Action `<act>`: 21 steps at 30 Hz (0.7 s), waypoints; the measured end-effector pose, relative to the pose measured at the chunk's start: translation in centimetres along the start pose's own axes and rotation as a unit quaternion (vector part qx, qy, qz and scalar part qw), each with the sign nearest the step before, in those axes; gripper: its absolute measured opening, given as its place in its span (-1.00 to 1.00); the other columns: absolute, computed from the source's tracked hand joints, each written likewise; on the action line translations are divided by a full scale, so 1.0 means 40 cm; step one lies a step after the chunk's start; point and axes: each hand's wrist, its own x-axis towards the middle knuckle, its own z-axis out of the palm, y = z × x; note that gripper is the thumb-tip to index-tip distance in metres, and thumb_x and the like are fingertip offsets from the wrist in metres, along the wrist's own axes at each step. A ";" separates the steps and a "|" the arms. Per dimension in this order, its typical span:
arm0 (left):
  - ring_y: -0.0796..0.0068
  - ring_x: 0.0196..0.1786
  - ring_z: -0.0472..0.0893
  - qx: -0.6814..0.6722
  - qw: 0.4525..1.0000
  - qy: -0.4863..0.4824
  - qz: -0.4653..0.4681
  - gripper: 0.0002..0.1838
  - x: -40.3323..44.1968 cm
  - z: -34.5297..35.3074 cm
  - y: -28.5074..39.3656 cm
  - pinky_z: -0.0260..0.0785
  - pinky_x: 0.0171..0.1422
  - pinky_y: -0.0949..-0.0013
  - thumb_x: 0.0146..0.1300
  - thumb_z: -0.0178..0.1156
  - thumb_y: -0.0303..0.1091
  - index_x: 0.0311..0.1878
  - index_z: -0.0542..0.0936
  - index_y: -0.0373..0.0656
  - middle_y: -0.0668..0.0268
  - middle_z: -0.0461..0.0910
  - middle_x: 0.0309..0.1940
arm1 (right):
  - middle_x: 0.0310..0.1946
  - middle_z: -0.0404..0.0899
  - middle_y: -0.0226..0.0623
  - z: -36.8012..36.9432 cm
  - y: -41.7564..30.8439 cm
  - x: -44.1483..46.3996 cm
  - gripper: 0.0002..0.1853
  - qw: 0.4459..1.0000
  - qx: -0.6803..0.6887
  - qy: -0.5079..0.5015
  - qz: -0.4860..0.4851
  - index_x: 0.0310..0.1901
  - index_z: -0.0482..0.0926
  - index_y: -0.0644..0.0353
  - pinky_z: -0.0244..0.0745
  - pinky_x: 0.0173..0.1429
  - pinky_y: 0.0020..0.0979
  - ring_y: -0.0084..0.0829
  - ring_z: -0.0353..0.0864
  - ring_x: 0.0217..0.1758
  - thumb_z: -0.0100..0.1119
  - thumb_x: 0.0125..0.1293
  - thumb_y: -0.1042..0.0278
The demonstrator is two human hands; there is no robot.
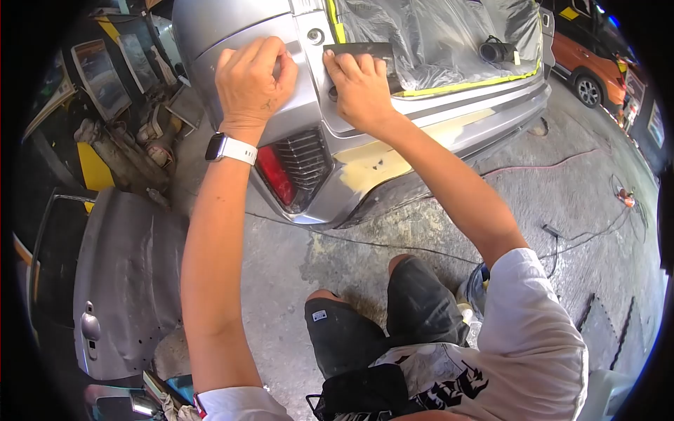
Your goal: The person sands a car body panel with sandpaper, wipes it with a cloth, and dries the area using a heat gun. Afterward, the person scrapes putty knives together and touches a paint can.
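A silver car's rear corner (pixel 232 24) fills the top of the view. My left hand (pixel 254 81), wearing a watch (pixel 230 148) with a white strap, is against the body panel. Its fingers are curled in a pinch, and anything inside them is hidden. My right hand (pixel 361 90) grips a dark flat sheet (pixel 375 50), which looks like sandpaper, beside the rear opening. Below my hands are a red and black tail light (pixel 291 168) and a beige filler patch (pixel 372 167) on the bumper.
Plastic film (pixel 428 49) edged with yellow tape covers the rear opening. A loose grey car door (pixel 133 281) stands at the left. A dark cable (pixel 393 245) and a red hose (pixel 540 165) cross the concrete floor. An orange car (pixel 586 45) is parked at upper right.
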 end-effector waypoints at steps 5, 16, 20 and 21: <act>0.36 -0.51 0.53 -0.006 1.000 -0.004 -0.011 -0.88 -0.002 -0.001 0.003 0.22 -0.28 0.30 0.08 0.33 -0.41 -0.43 0.55 0.01 0.47 0.51 -0.58 | -0.04 0.47 -0.41 0.007 -0.005 0.036 -0.34 1.000 0.002 0.008 -0.007 0.32 0.52 0.22 0.26 0.13 -0.14 -0.26 0.39 0.02 0.22 0.08 0.37; 0.31 -0.51 0.54 0.006 1.000 -0.018 -0.017 -0.87 -0.004 -0.004 0.005 0.24 -0.28 0.29 0.08 0.32 -0.40 -0.44 0.53 0.01 0.45 0.55 -0.57 | -0.06 0.46 -0.45 0.004 -0.023 -0.004 -0.35 0.998 0.006 0.009 -0.055 0.37 0.50 0.15 0.25 0.14 -0.19 -0.28 0.39 -0.03 0.16 0.16 0.41; 0.32 -0.51 0.54 0.009 1.000 -0.010 -0.009 -0.87 -0.002 -0.001 -0.003 0.24 -0.28 0.29 0.07 0.32 -0.41 -0.43 0.54 0.02 0.47 0.57 -0.56 | -0.04 0.45 -0.42 0.008 -0.004 -0.013 -0.31 0.997 0.023 0.024 -0.072 0.39 0.48 0.14 0.26 0.13 -0.17 -0.25 0.38 -0.03 0.19 0.12 0.43; 0.32 -0.51 0.54 0.004 1.000 -0.006 -0.007 -0.87 0.000 0.001 -0.002 0.24 -0.28 0.29 0.07 0.32 -0.41 -0.43 0.54 0.02 0.48 0.57 -0.55 | -0.05 0.45 -0.42 -0.001 0.001 -0.001 -0.31 0.997 0.005 0.024 -0.070 0.38 0.48 0.13 0.26 0.13 -0.18 -0.26 0.38 -0.03 0.19 0.11 0.42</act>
